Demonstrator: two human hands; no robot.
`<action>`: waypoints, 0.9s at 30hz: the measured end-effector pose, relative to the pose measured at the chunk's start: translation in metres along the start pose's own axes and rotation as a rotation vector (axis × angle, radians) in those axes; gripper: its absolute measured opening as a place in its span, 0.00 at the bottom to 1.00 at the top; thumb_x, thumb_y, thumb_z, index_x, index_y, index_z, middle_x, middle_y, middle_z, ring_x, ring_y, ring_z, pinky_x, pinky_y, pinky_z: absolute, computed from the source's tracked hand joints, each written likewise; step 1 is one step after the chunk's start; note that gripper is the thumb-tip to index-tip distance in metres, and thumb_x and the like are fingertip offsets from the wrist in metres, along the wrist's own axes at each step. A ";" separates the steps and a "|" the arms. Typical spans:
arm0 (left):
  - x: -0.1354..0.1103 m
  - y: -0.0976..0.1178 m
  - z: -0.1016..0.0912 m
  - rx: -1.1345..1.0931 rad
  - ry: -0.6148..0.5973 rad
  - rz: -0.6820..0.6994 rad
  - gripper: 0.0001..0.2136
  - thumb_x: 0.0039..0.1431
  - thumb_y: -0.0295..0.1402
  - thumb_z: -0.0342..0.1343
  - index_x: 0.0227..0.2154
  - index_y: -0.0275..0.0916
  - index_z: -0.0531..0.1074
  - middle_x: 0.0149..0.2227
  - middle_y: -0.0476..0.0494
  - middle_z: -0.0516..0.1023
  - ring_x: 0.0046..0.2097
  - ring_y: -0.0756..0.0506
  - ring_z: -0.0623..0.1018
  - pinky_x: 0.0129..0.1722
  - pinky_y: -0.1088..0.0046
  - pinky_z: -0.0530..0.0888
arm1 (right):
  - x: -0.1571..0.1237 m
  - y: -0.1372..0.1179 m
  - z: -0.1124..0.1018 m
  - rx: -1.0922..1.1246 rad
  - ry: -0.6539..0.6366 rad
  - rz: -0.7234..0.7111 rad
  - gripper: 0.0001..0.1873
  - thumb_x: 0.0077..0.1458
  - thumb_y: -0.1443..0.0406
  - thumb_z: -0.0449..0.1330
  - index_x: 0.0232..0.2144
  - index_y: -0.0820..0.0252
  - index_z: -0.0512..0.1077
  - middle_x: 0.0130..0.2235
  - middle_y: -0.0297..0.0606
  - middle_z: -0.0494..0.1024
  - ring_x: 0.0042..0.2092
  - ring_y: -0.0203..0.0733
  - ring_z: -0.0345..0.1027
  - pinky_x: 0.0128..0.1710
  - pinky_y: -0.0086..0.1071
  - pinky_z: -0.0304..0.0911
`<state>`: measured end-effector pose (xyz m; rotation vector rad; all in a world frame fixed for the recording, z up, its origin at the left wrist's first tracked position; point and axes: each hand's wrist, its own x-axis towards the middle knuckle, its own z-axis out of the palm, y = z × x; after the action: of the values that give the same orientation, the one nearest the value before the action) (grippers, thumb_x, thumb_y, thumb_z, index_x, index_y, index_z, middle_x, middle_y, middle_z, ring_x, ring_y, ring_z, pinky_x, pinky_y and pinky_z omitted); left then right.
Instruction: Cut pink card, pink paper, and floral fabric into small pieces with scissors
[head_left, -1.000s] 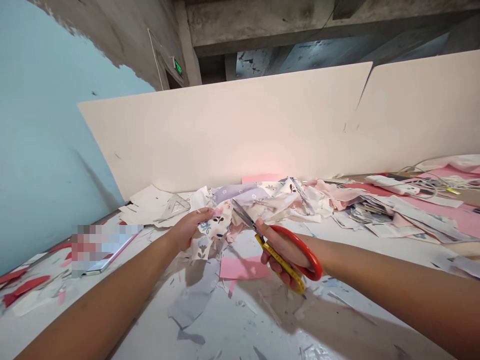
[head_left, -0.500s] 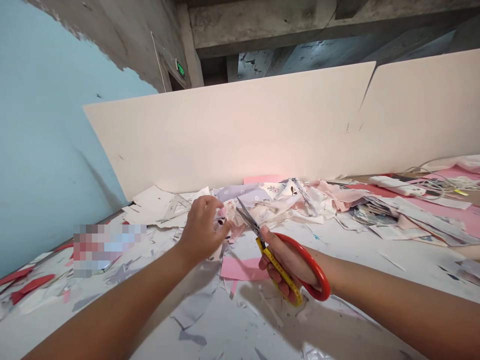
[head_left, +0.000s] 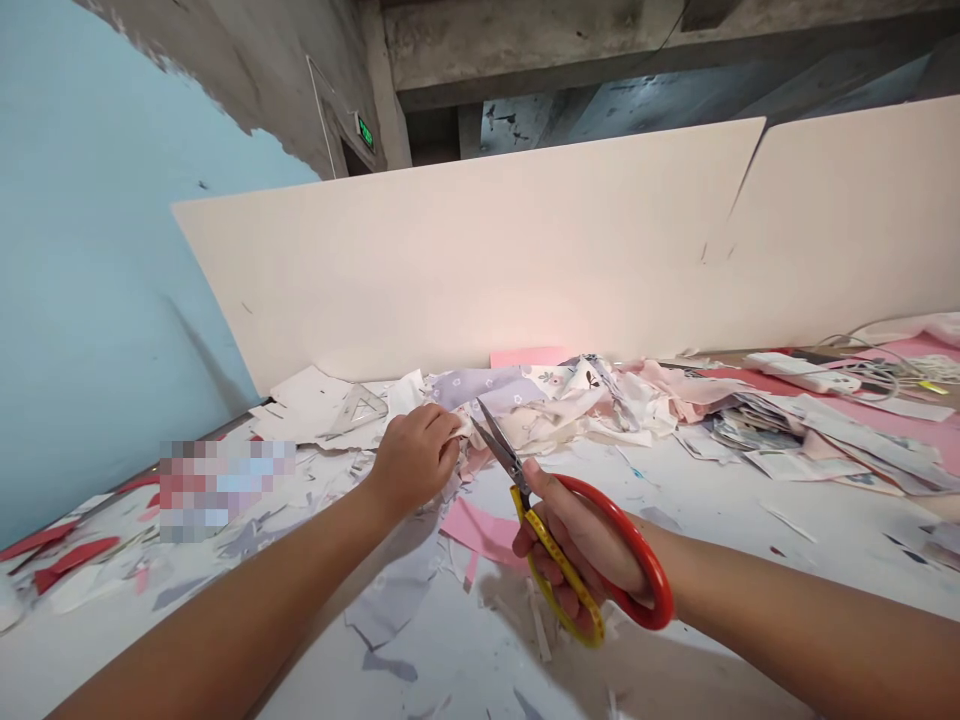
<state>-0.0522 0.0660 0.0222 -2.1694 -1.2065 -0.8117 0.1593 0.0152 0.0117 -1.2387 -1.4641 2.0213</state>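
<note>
The scissors (head_left: 514,468) sit in the right hand (head_left: 564,540), its fingers wrapped round their handles, with the blades slightly parted above the worktop (head_left: 720,520). Just left of the scissors, the left hand (head_left: 416,452) curls its fingers at the heap of cloth scraps (head_left: 484,388) lying beyond the scissors' tips; whether they pinch any cloth, I cannot tell. Good handling probably means keeping those left fingers clear of the scissors' line and separating single layers.
</note>
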 end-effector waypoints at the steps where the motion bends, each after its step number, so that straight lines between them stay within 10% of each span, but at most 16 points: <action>1: 0.000 0.000 0.000 -0.007 0.001 -0.005 0.08 0.53 0.28 0.44 0.33 0.39 0.66 0.34 0.45 0.70 0.37 0.48 0.70 0.36 0.71 0.64 | -0.001 0.000 0.000 -0.002 0.004 0.003 0.37 0.42 0.36 0.36 0.27 0.63 0.63 0.18 0.29 0.60 0.15 0.31 0.57 0.13 0.27 0.55; 27: -0.005 0.013 -0.006 0.206 0.230 0.369 0.05 0.54 0.28 0.46 0.30 0.39 0.66 0.27 0.47 0.66 0.29 0.50 0.66 0.27 0.73 0.61 | -0.007 0.003 0.010 -0.009 0.095 -0.063 0.34 0.44 0.38 0.39 0.25 0.63 0.63 0.17 0.29 0.60 0.14 0.31 0.57 0.12 0.27 0.54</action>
<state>-0.0450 0.0529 0.0210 -1.9839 -0.7135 -0.7181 0.1555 0.0031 0.0135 -1.2584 -1.4509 1.8908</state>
